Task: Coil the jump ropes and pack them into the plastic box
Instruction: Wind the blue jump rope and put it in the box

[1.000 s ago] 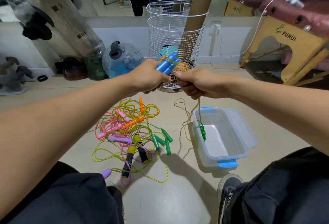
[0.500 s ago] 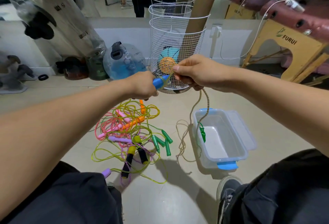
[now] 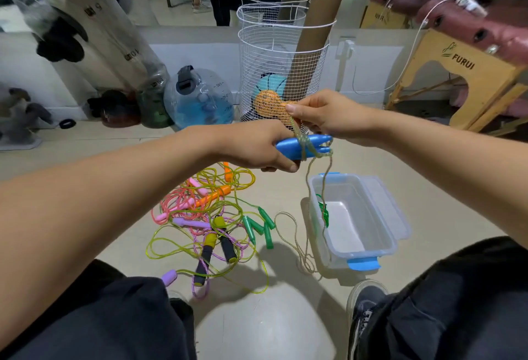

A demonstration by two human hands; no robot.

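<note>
Head view: blue handles (image 3: 303,146) level, long axis left-right, tips rightward.

1. Left hand (image 3: 257,146): forearm extended forward, fingers curled in a grip around the blue handles (image 3: 303,146).
2. Right hand (image 3: 323,115): forearm extended forward, raised slightly above the left, thumb and fingers pinching the rope (image 3: 295,128).

You have only one view, from the camera on your head. It looks forward and down, very near your forearms. The plastic box (image 3: 371,248) lies on the floor at 5 o'clock, the wire basket (image 3: 257,73) at 12 o'clock.
</note>
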